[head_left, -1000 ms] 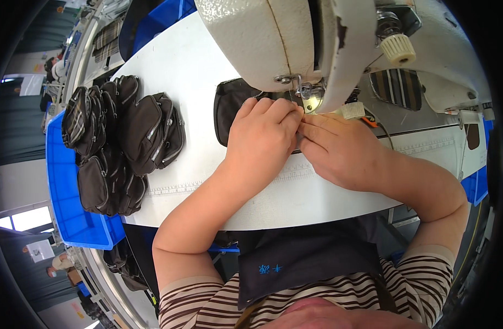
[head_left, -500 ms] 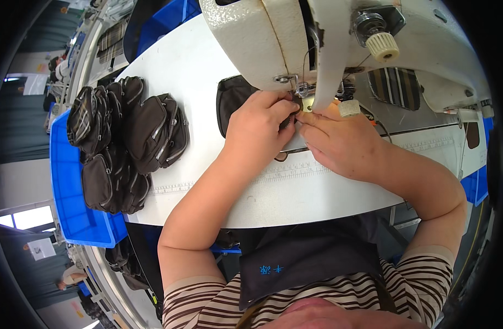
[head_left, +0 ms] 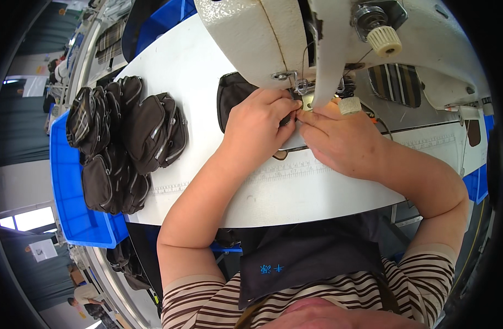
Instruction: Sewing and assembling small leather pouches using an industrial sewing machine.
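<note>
– Far left, a blue plastic bin [head_left: 87, 222], dark brown zippered pouches [head_left: 153, 131] heaped along its edge! And the middle?
– Brown fabric piece [head_left: 231, 98] by the sewing machine [head_left: 251, 35], left hand [head_left: 255, 123] pinching it; right hand [head_left: 342, 140] bunched alongside, whether clamped on fabric I can't tell

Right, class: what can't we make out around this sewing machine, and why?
Head view:
Dark brown fabric piece: much hidden by the left hand.
Right hand: grip unclear, fingers partly behind the sewing machine.
Sewing machine: top cut off by upper edge.
Distant worker: hands too small.
</note>
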`<move>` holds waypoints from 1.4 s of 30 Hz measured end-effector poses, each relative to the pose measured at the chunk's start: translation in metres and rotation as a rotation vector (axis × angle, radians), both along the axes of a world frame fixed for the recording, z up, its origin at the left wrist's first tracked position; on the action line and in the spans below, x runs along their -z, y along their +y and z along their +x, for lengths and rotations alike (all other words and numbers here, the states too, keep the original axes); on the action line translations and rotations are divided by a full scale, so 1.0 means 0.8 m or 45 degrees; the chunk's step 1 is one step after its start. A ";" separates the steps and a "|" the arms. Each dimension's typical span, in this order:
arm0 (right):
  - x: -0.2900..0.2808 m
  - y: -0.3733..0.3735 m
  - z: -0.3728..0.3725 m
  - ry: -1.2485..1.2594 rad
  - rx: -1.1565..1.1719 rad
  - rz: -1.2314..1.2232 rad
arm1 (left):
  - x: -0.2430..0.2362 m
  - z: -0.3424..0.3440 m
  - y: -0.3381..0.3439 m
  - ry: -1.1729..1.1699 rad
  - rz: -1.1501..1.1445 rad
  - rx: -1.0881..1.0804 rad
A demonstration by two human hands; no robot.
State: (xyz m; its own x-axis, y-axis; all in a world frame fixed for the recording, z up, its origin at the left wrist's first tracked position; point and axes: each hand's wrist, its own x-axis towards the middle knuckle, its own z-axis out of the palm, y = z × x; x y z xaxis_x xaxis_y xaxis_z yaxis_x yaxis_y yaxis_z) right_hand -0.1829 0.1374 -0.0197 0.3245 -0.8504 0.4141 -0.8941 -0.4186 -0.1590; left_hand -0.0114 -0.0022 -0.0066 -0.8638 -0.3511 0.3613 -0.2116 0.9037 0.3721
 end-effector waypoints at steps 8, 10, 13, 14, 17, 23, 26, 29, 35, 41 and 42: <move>0.001 -0.002 0.000 -0.017 -0.018 -0.009 | -0.010 0.003 0.008 -0.150 0.012 -0.034; 0.004 -0.003 0.000 -0.013 0.009 0.010 | -0.006 0.003 0.010 -0.107 0.001 -0.049; 0.002 -0.008 -0.002 0.008 0.051 -0.031 | -0.004 0.003 0.009 -0.066 0.022 -0.063; 0.002 -0.008 -0.003 0.009 0.054 -0.032 | -0.006 0.003 0.010 -0.065 0.021 -0.060; 0.006 -0.009 -0.007 0.035 0.049 -0.020 | -0.016 0.008 0.007 0.012 -0.026 -0.023; 0.010 -0.013 -0.010 0.006 0.048 -0.076 | -0.028 0.018 -0.003 -0.088 0.328 -0.247; 0.014 -0.015 -0.014 -0.232 0.108 -0.112 | -0.017 0.019 -0.021 -0.148 0.702 -0.256; 0.010 -0.016 -0.020 -0.214 0.125 -0.041 | -0.018 0.018 -0.024 -0.183 0.871 -0.246; 0.005 -0.013 -0.016 -0.178 0.148 -0.026 | -0.017 0.016 -0.021 -0.224 0.924 -0.207; 0.012 -0.012 -0.005 -0.069 0.078 -0.126 | -0.015 0.011 -0.012 -0.022 1.213 -0.216; 0.005 -0.010 -0.003 -0.103 0.031 -0.040 | -0.016 0.011 -0.010 -0.021 1.214 -0.216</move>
